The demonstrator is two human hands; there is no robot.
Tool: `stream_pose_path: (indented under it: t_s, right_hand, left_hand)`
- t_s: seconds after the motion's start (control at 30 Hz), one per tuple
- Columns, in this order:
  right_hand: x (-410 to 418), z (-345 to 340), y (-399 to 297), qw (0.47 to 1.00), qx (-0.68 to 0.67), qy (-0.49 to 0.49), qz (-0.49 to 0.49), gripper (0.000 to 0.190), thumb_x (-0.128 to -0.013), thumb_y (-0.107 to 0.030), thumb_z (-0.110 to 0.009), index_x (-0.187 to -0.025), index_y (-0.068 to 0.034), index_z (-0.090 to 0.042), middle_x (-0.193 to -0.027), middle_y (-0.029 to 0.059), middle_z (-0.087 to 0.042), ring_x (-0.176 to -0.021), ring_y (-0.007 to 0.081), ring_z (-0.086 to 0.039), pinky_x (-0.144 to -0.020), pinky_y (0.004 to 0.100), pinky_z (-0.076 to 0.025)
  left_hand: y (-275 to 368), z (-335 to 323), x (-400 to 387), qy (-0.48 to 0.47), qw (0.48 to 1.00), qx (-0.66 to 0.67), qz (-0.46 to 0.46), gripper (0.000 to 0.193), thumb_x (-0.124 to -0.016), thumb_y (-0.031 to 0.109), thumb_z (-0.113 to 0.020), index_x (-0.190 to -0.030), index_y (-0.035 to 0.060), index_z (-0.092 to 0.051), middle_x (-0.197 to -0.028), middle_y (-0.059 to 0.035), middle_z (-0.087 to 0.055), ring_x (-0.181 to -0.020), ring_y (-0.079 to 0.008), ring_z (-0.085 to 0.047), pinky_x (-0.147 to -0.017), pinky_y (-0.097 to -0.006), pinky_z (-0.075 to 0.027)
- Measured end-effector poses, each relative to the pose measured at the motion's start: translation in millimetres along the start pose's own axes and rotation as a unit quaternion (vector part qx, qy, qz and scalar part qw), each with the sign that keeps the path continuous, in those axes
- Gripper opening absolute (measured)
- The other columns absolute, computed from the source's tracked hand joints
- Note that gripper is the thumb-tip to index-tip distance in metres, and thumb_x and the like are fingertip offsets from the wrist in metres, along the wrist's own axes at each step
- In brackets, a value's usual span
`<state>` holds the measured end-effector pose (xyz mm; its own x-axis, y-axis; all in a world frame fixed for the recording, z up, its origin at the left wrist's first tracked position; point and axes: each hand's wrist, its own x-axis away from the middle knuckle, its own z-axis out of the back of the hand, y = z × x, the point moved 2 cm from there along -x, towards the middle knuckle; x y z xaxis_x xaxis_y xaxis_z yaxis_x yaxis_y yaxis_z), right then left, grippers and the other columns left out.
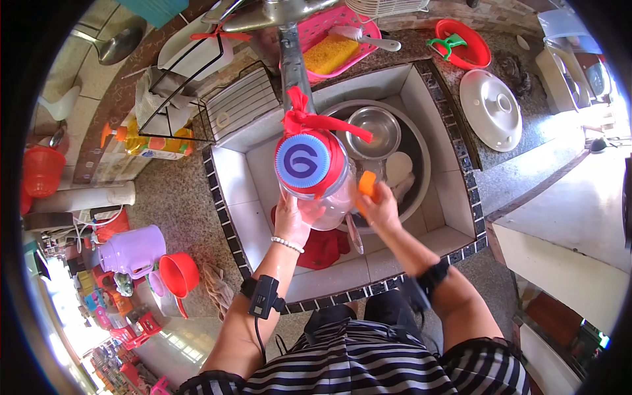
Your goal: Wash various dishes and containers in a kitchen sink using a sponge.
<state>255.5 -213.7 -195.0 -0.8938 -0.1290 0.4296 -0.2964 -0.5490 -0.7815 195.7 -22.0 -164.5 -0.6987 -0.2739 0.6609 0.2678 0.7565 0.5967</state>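
My left hand [291,217] is under a clear plastic container [333,205] with a blue lid [302,160]. The container hides most of its fingers, so I cannot tell whether they grip anything. Red cloth [308,121] is knotted around the container's top, at the end of the metal faucet [296,64]. Between the fingers of my right hand [382,210] is an orange piece [367,183], perhaps a sponge. Right of the container, a large round basin [423,163] holds a metal bowl [374,132] and a pale round item [399,169]. A utensil handle [354,234] slants downward below.
The tiled sink [452,197] surrounds the basin, with a red cloth [323,251] on its floor. Behind stands a pink basket [365,29] with a yellow sponge [331,54] and brush [382,42]. A black wire rack [170,136] rises at left; a white lid [489,111] lies right.
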Motion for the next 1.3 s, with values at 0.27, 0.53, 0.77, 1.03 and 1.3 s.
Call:
stream_pose_path:
  t_s: [0.27,0.53,0.77,1.03,1.3]
  right_hand:
    - [-7,-8,-77,0.958,0.057,0.064,0.275,0.024,-0.083,-0.029,-0.055,-0.093,-0.007,-0.052,-0.103,0.0178,-0.047,-0.096,0.0376,-0.045,-0.080,0.0478,-0.038]
    - [4,-24,-20,0.978,-0.149,-0.034,0.144,0.045,-0.093,-0.025,-0.041,-0.131,-0.001,-0.034,-0.131,0.0200,-0.041,-0.124,0.0295,-0.036,-0.102,0.0356,-0.028]
    - [42,-5,-86,0.918,0.092,0.053,0.383,0.046,-0.085,-0.014,-0.046,-0.128,0.002,-0.039,-0.132,0.0227,-0.038,-0.128,0.0384,-0.029,-0.106,0.0444,-0.023]
    - [-50,15,-115,0.943,0.214,-0.140,0.213,0.035,-0.082,-0.020,-0.048,-0.109,0.001,-0.056,-0.115,0.0178,-0.056,-0.111,0.0339,-0.049,-0.094,0.0410,-0.039]
    - [-52,13,13,0.775,-0.450,-0.381,-0.229,0.032,-0.090,-0.024,-0.044,-0.118,-0.008,-0.050,-0.111,0.0091,-0.058,-0.095,0.0213,-0.060,-0.085,0.0345,-0.048]
  left_hand:
    - [1,-30,17,-0.076,0.990,-0.113,0.036,0.033,-0.093,0.037,-0.044,-0.103,0.0080,-0.056,-0.092,-0.0089,-0.063,-0.078,-0.0205,-0.062,-0.064,-0.0318,-0.051]
    - [-3,-13,15,-0.005,0.997,0.071,0.032,0.033,-0.093,0.038,-0.042,-0.089,0.0093,-0.058,-0.081,-0.0063,-0.065,-0.076,-0.0208,-0.062,-0.065,-0.0310,-0.050]
    - [-18,-25,1,-0.049,0.992,-0.092,-0.075,0.049,-0.095,0.043,-0.034,-0.124,0.0047,-0.042,-0.118,-0.0094,-0.054,-0.107,-0.0213,-0.053,-0.094,-0.0354,-0.041]
    - [4,-43,36,-0.148,0.965,-0.209,0.053,0.048,-0.090,0.046,-0.046,-0.094,-0.0007,-0.057,-0.078,-0.0108,-0.063,-0.063,-0.0191,-0.065,-0.057,-0.0308,-0.054]
    - [-1,-6,33,-0.161,0.978,0.104,0.087,0.038,-0.088,0.044,-0.051,-0.073,0.0101,-0.058,-0.061,-0.0055,-0.059,-0.051,-0.0180,-0.057,-0.044,-0.0281,-0.044]
